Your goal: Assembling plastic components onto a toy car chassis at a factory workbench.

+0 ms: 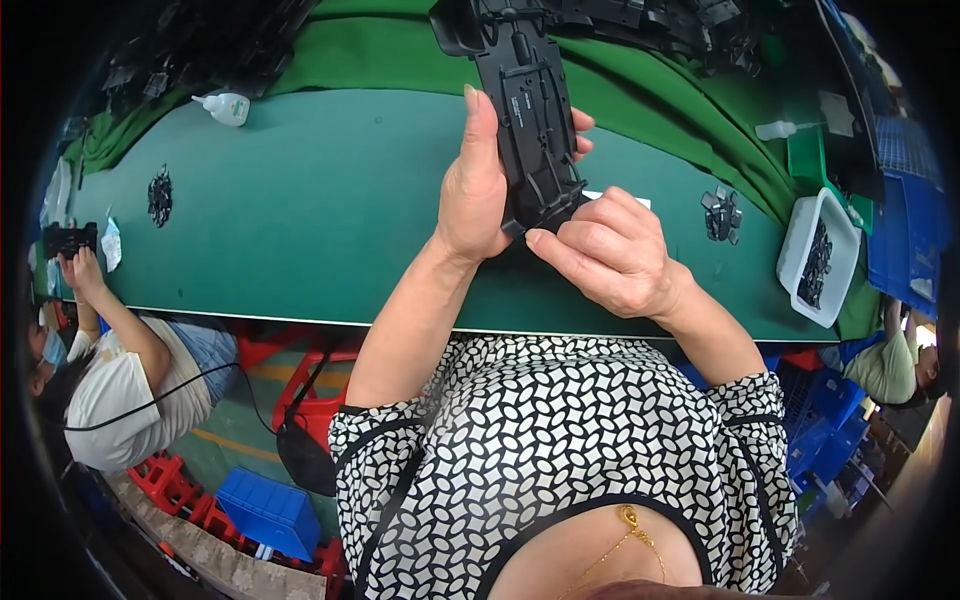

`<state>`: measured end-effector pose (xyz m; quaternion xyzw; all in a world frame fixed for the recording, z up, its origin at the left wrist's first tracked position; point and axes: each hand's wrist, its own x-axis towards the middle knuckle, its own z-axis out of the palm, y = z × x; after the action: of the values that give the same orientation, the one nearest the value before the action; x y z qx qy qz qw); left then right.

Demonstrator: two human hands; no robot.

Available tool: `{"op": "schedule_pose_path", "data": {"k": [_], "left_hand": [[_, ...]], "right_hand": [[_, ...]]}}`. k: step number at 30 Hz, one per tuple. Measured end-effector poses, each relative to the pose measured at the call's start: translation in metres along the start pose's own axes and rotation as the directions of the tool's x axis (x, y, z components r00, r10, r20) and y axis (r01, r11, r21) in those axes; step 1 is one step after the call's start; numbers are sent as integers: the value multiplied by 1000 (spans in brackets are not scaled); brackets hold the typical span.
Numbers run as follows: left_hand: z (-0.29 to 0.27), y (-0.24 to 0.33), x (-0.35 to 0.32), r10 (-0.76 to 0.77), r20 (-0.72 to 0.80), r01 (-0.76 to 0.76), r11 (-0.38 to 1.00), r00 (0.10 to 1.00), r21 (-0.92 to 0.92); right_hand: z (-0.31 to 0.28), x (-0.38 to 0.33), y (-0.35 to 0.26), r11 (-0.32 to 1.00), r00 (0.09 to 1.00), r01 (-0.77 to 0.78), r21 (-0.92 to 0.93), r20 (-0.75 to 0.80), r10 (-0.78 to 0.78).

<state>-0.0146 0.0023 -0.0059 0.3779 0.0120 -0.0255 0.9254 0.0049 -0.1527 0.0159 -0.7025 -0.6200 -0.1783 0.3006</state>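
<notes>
A long black moulded plastic chassis point(535, 115), ribbed and with small raised lettering, is held up over the table at a tilt. My left hand point(473, 190) grips it, with the thumb along its left side and fingertips showing past its right edge. At the chassis's near end, my right hand point(615, 252) is closed, its fingers curled and its fingertips pinching at the corner. Whether a small piece is also between those fingertips is hidden. Partly covered behind my right hand lies something white and flat point(640, 202) on the green table point(320, 210).
Small black parts lie in piles on the left point(160, 195) and right point(721, 214). A white tray point(788, 262) of black parts stands far right. A white squeeze bottle point(228, 109) rests near green cloth point(350, 45). At left, a co-worker point(140, 380) handles a black part.
</notes>
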Motion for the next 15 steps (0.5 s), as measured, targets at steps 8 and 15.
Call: {"op": "schedule_pose_path", "data": {"k": [8,15], "left_hand": [[-3,2,-3,280,-57,-263,942,958,208],[3,-2,-3,373,-14,-346,874,928,341]], "right_hand": [[-14,4,-20,673,755,-624,397,85,650],[-13,6,-19,-94,339,-823,561,617,710]]}}
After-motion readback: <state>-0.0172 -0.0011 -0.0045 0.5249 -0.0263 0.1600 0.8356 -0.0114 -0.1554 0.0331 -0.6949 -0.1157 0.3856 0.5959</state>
